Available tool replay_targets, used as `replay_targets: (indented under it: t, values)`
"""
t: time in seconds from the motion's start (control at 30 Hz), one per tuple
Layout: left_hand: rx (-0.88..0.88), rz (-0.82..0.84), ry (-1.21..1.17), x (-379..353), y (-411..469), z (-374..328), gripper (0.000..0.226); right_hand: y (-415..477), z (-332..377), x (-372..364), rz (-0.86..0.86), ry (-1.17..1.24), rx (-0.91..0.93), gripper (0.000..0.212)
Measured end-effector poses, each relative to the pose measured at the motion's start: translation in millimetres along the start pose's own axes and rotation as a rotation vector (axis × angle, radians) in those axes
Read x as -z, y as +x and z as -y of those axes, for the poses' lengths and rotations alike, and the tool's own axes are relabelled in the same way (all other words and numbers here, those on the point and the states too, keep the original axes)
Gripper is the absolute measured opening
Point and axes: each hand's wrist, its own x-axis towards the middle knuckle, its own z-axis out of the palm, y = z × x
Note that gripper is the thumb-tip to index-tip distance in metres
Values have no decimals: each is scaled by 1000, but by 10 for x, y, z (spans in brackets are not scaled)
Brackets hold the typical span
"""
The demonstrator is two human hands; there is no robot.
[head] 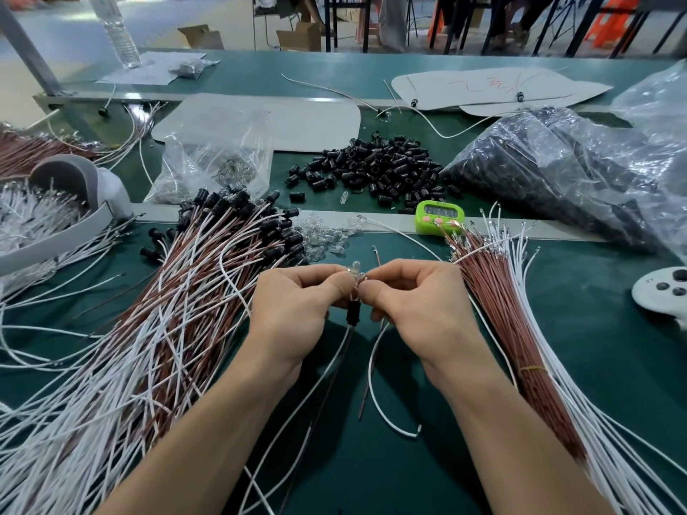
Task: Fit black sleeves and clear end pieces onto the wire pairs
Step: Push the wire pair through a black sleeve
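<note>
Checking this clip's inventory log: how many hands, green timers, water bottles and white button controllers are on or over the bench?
Hands: 2 (left hand and right hand, both pinching the sleeved wire pair)
Green timer: 1
Water bottle: 1
White controller: 1
Total: 5

Bright, even light on my feed, with a wide-angle bend at the edges.

I see soft shadows under the forearms (208, 421) on the table (602, 328), so light falls from above. White glare flecks the plastic bag (580, 169) at right. The centre is sharp, the far background goes soft, the top-left floor (67, 35) washes out, and the bottle (119, 31) leans with the lens.
</note>
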Motion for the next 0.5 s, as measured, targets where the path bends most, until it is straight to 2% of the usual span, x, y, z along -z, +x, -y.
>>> replay_targets:
  t: [0.17, 0.37, 0.5]
  values:
    - [-33, 2, 5, -5, -7, -9, 15, 13, 27, 50, 52, 6, 8, 19]
    - [-69, 15, 55, -9, -13, -18, 8, 12, 52, 89, 72, -75, 24, 14]
    - [-126, 21, 157, -1, -17, -10, 17, 4, 69, 113, 55, -180, 56, 18]
